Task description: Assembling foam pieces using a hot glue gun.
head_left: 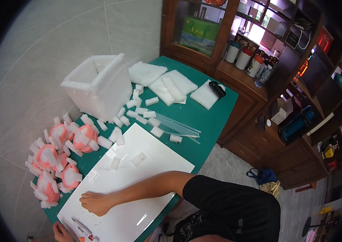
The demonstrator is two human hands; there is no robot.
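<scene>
My right hand (96,203) rests on a glossy white board (155,155), its fingers curled down and together. Whatever may be under the fingers is hidden. At the board's lower left edge is my left hand (61,234), only partly visible, its fingers slightly apart with nothing seen between them. Between the hands lies a slim white and grey tube (82,226), with a small orange piece (81,239) by it. Two small white foam blocks, one of them a flat foam block (138,159), lie farther up the board.
A white foam box (102,86) stands at the far left of the green table (215,125). Pink rings with white foam pieces (48,157) crowd the left edge. Beyond the board are loose foam blocks, clear sticks (179,128), foam sheets (147,72) and a black object (217,89).
</scene>
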